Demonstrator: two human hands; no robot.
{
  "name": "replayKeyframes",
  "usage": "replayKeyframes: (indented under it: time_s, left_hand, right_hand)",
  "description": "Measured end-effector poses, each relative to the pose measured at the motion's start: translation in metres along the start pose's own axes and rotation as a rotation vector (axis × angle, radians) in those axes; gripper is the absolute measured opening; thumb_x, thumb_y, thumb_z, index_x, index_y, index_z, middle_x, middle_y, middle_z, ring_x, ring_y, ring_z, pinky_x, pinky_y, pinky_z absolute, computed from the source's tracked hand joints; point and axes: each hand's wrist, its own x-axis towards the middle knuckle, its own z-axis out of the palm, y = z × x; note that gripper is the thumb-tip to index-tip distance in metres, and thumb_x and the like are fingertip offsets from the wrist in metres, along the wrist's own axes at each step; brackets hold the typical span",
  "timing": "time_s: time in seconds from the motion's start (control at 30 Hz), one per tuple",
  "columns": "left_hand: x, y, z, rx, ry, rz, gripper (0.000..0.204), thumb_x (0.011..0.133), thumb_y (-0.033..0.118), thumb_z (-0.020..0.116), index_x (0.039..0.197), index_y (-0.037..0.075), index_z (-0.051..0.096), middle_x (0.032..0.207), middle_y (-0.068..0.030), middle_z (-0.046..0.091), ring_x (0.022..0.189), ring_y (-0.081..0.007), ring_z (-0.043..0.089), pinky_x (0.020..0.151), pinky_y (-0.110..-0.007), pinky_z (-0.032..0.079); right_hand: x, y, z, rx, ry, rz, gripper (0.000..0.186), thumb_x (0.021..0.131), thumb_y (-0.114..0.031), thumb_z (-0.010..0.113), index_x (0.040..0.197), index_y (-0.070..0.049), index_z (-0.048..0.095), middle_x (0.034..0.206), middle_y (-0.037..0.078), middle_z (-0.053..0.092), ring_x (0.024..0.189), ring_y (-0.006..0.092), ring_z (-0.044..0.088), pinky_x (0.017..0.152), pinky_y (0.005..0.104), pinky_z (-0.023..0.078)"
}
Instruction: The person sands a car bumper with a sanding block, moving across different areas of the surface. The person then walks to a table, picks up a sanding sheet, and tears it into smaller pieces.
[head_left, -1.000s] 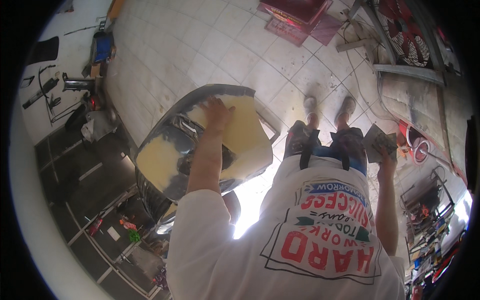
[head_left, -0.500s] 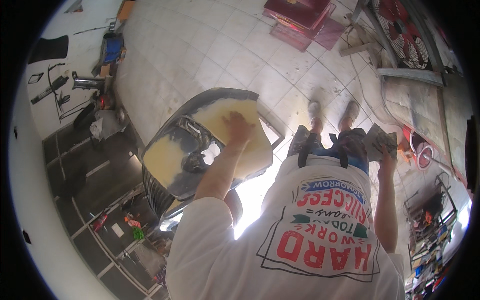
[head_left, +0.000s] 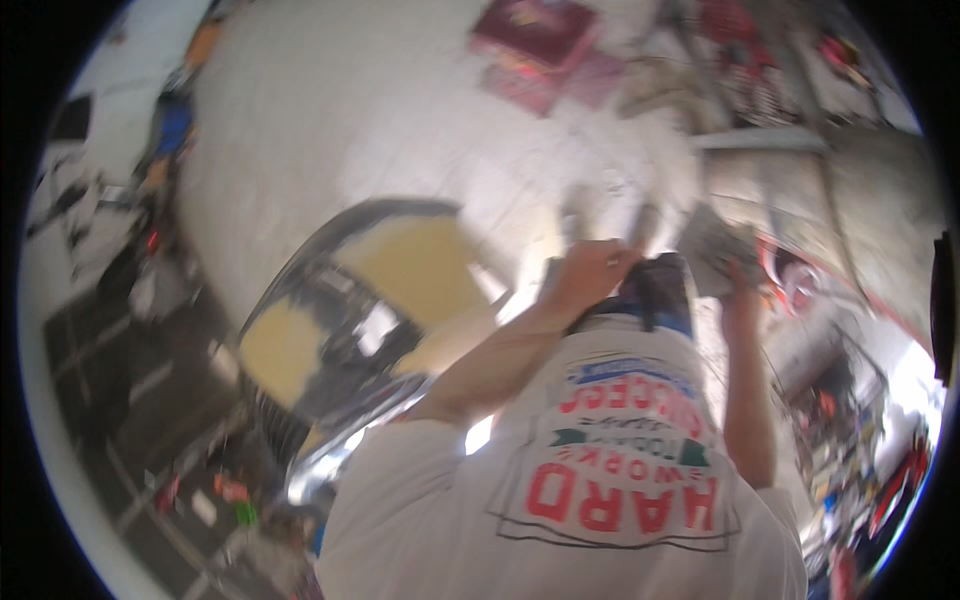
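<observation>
My left hand (head_left: pixel 600 272) is in front of my waist, by my dark shorts (head_left: pixel 660 285). Motion smears its fingers, so I cannot tell whether they are open or closed. My right hand (head_left: pixel 740 290), at my right side, is closed on a grey sheet of what looks like sandpaper (head_left: pixel 712 250). To my left lies a dark car bumper (head_left: pixel 335 365) with smooth yellow filler patches (head_left: pixel 415 265) and cut-out openings. Neither hand touches it.
On the tiled floor (head_left: pixel 320 130) ahead stands a dark red box (head_left: pixel 535 35). A caged red fan (head_left: pixel 745 70) is at the far right. Tools and clutter (head_left: pixel 850 450) fill the lower right; motorbike parts (head_left: pixel 150 280) and dark panels (head_left: pixel 90 380) lie left.
My left hand has lifted off the bumper's yellow filler and swung right to my waist. My right hand keeps the sheet. The whole view has shifted and blurred.
</observation>
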Motion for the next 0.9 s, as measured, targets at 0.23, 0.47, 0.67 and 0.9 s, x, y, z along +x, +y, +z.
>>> replayKeyframes:
  time_s: [0.23, 0.47, 0.67, 0.9]
  left_hand:
    - [0.016, 0.040, 0.025, -0.169, -0.638, -0.209, 0.039, 0.099, 0.037, 0.067, 0.118, 0.003, 0.071, 0.107, -0.0117, 0.073, 0.096, -0.0234, 0.067, 0.082, -0.034, 0.051]
    - [-0.027, 0.083, 0.062, -0.857, -0.582, -0.100, 0.041, 0.109, 0.027, 0.047, 0.128, -0.005, 0.063, 0.120, -0.0124, 0.069, 0.111, -0.0213, 0.063, 0.096, -0.033, 0.047]
    - [-0.105, 0.132, 0.101, -1.047, -0.631, -0.095, 0.036, 0.106, 0.022, 0.054, 0.126, -0.006, 0.062, 0.122, -0.0122, 0.067, 0.112, -0.0214, 0.063, 0.098, -0.034, 0.049]
    - [-0.250, 0.169, 0.194, -0.780, -0.677, 0.037, 0.041, 0.098, 0.015, 0.066, 0.133, -0.005, 0.057, 0.126, -0.0121, 0.065, 0.112, -0.0200, 0.062, 0.094, -0.031, 0.050]
  right_hand:
    - [-0.106, -0.070, 0.060, 0.700, -0.035, -0.001, 0.041, 0.105, -0.018, 0.058, 0.142, -0.002, 0.049, 0.130, 0.014, 0.064, 0.121, 0.0277, 0.064, 0.098, 0.0408, 0.053]
    - [-0.192, -0.067, 0.027, 0.795, 0.189, -0.123, 0.049, 0.106, -0.035, 0.058, 0.135, 0.004, 0.052, 0.131, 0.016, 0.064, 0.119, 0.0265, 0.066, 0.100, 0.0412, 0.055]
    - [-0.267, -0.023, -0.028, 0.781, 0.142, -0.329, 0.057, 0.107, -0.044, 0.052, 0.139, 0.003, 0.052, 0.127, 0.013, 0.067, 0.112, 0.0237, 0.068, 0.093, 0.0413, 0.057]
    - [-0.401, 0.081, -0.131, 0.907, 0.413, -0.491, 0.060, 0.108, -0.053, 0.043, 0.140, -0.002, 0.052, 0.120, 0.009, 0.069, 0.102, 0.0201, 0.067, 0.081, 0.0357, 0.054]
